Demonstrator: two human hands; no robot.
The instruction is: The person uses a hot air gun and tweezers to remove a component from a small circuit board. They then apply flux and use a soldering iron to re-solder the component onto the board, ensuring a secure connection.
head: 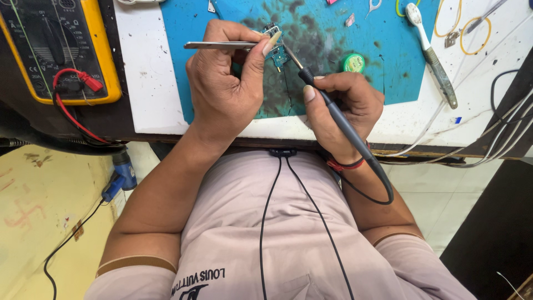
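While your left hand (222,83) pinches a pair of metal tweezers (222,45) between thumb and fingers, its tips reach to a small circuit board (276,51) lying on the blue work mat (327,39) near the mat's middle, partly hidden behind your thumb. Your right hand (344,108) is closed in a pen grip around a black soldering iron (333,111), whose thin metal tip slants up and to the left and meets the board just beside the tweezer tips. The iron's black cord (383,191) loops down past your wrist, which wears a red thread band (344,164). The mat is stained dark around the board and rests on a white table (144,72). A small green round tin (353,63) sits on the mat to the right of the iron's tip, near but apart from it. Farther right, a white-headed brush (430,53) lies across the mat's edge. A yellow multimeter (55,50) with red and black leads stands at the far left, well apart from both hands.
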